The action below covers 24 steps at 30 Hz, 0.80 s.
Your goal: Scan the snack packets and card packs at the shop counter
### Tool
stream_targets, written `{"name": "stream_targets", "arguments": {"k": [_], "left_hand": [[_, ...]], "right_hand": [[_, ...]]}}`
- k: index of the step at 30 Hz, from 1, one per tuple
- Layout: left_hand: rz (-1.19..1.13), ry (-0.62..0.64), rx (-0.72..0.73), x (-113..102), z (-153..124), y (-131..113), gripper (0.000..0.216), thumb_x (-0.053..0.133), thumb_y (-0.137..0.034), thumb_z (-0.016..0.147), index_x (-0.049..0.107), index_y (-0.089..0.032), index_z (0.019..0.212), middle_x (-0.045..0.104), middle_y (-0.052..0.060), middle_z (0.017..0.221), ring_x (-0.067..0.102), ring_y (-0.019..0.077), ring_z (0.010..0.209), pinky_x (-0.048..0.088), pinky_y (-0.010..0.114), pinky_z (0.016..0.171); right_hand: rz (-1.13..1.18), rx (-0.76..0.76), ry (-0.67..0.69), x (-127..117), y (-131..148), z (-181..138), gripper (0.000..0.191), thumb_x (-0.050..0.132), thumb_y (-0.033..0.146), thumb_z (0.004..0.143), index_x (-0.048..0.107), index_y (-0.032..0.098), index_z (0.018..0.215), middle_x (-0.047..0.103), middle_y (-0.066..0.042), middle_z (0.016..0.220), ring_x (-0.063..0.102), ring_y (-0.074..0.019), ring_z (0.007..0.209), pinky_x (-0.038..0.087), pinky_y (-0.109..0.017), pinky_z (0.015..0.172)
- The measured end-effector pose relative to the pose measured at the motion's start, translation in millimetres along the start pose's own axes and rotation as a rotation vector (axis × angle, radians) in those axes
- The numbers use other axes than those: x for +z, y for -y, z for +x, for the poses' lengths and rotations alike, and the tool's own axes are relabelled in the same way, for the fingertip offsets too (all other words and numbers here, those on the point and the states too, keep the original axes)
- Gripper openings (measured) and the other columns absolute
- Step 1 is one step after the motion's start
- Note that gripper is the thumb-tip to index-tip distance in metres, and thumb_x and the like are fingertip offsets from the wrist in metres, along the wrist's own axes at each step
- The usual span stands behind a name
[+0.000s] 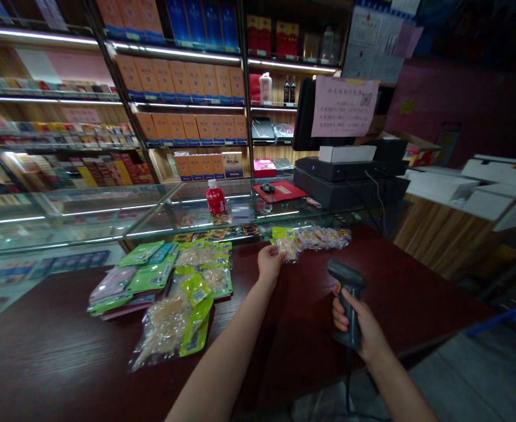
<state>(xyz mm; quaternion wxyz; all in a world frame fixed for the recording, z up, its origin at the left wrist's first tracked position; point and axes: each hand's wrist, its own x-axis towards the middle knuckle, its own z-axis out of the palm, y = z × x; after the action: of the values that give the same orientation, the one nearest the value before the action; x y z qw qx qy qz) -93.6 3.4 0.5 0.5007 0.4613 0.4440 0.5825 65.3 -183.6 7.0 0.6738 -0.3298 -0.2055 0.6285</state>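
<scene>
My right hand (355, 319) is wrapped round the handle of a dark barcode scanner (346, 275), held above the brown table (302, 328) with its cord hanging down. Farther forward, my left hand (270, 264) pinches the edge of a clear snack packet (288, 247) with a yellow-green top, which lies on the table. Just right of that packet is a row of small clear snack packets (322, 238). Left of my forearm lie more yellow-green snack packets (170, 319), beside a stack of green and pink packets (139, 272).
Beyond the table runs a glass display counter (152, 218) with a red bottle (216, 198) and a red mouse pad (279, 191) on it. A monitor (304, 114) with a paper notice stands at the back right. Open white boxes (499, 181) are at the right.
</scene>
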Motion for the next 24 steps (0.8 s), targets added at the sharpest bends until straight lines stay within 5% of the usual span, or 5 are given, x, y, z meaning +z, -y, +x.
{"name": "stream_targets", "arguments": {"k": [5, 14, 24], "left_hand": [[0.352, -0.226, -0.022, 31, 21, -12, 0.022, 0.076, -0.016, 0.062, 0.063, -0.014, 0.079, 0.065, 0.003, 0.075, 0.065, 0.016, 0.072, 0.051, 0.027, 0.068], [1.018, -0.211, 0.062, 45, 8, -38, 0.018, 0.072, -0.034, 0.071, 0.066, -0.018, 0.078, 0.067, 0.011, 0.095, 0.061, 0.0272, 0.098, 0.045, 0.033, 0.081], [1.08, -0.201, 0.138, 19, -7, -41, 0.033, 0.061, -0.04, 0.082, 0.064, -0.019, 0.106, 0.061, 0.012, 0.11, 0.054, 0.0271, 0.108, 0.04, 0.034, 0.09]], "right_hand": [[-0.003, -0.006, -0.021, 0, -2, 1, 0.037, 0.081, 0.04, 0.068, 0.06, 0.018, 0.089, 0.049, 0.007, 0.052, 0.038, -0.004, 0.038, 0.027, -0.014, 0.034], [0.007, -0.005, -0.012, -3, -3, 1, 0.034, 0.077, 0.039, 0.073, 0.06, 0.019, 0.093, 0.05, 0.006, 0.054, 0.039, -0.0045, 0.039, 0.027, -0.015, 0.035], [-0.012, -0.01, -0.014, -2, -1, -4, 0.033, 0.079, 0.038, 0.072, 0.061, 0.019, 0.091, 0.05, 0.006, 0.054, 0.039, -0.0049, 0.039, 0.029, -0.015, 0.035]]}}
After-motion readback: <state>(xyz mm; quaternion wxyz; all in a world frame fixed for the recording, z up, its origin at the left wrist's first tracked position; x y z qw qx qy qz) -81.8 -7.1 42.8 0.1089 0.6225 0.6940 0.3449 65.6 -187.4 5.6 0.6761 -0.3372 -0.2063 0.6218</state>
